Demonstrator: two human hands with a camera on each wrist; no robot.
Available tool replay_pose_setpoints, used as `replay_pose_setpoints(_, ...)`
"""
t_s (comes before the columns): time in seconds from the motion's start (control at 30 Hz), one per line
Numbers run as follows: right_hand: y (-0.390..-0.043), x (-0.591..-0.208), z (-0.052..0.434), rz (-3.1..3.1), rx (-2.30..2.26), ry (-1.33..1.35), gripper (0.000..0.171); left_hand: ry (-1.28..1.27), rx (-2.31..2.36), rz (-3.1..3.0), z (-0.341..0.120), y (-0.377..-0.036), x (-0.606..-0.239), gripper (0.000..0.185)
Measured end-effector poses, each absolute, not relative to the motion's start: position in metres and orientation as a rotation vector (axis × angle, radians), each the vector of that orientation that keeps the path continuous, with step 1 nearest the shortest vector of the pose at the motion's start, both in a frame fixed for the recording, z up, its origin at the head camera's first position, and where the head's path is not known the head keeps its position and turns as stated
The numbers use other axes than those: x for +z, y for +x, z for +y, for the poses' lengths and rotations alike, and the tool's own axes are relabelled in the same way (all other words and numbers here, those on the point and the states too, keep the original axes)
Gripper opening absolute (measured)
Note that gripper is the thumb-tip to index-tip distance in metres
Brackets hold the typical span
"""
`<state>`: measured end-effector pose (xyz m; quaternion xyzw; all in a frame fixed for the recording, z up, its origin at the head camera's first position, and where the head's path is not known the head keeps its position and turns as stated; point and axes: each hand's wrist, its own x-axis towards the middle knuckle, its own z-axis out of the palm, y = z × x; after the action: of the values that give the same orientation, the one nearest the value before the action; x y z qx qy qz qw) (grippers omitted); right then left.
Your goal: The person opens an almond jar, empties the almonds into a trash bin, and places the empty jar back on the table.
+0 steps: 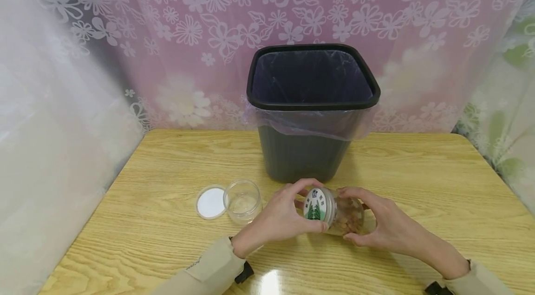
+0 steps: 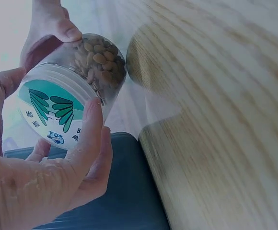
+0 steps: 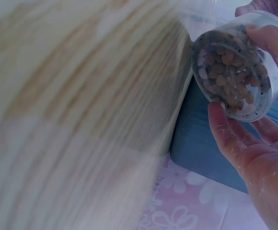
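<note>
A clear plastic jar (image 1: 350,215) with small brown seeds or nuts inside lies tilted on its side between my two hands. Its lid (image 1: 315,206) carries a white label with green leaves and faces left. My left hand (image 1: 282,213) grips the lid, thumb below and fingers above. Around the base end, the right hand (image 1: 388,221) holds the jar with curled thumb and fingers. In the left wrist view, the lid (image 2: 52,108) is on the jar. The right wrist view shows the seeds through the jar's bottom (image 3: 230,79).
Left of my hands stands an open clear jar (image 1: 243,199), beside a round lid (image 1: 210,203) with a white inner disc. Behind the hands, a dark bin (image 1: 303,158) with a thin purple liner (image 1: 326,125) stands on the wooden table (image 1: 167,239). Flowered curtains (image 1: 188,53) hang behind.
</note>
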<state>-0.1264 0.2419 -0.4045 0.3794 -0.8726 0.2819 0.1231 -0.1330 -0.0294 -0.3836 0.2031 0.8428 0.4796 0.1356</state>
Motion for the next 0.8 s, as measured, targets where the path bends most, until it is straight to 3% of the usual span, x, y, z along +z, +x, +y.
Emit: replay_pose_setpoints(0.8, -0.1266, -0.4044, 0.2467, -2.586, 0.918, 1.068, 0.088, 1.039, 1.327, 2.367, -0.0376, -0.1354, -0.3845, 0.082)
